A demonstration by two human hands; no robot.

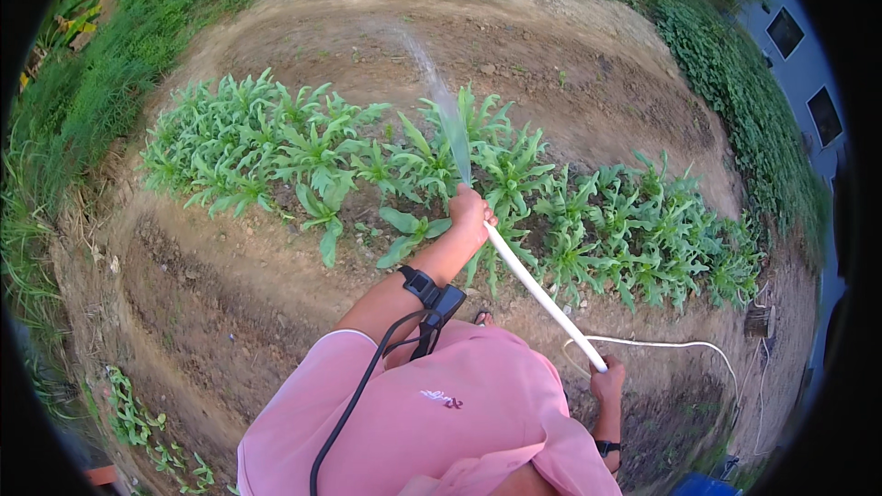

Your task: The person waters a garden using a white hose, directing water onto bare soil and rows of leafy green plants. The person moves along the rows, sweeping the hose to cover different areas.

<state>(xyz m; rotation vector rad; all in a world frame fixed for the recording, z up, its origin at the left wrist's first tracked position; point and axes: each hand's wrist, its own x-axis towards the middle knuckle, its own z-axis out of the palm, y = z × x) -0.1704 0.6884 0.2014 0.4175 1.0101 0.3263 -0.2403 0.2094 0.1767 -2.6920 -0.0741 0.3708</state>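
Observation:
My left hand grips the front end of a white hose, out over a bed of leafy green plants. A spray of water fans from the hose end, over the plants and towards the bare soil beyond. Lower down at my right side, my right hand is closed around the same hose. Behind that hand the hose runs on as a thin pale line across the ground to the right.
A tree stump stands at the bed's right end, by the hose. Bare tilled soil lies beyond the plants. Small plants grow at lower left. Dense greenery and a blue-grey building border the right. Something blue is at bottom right.

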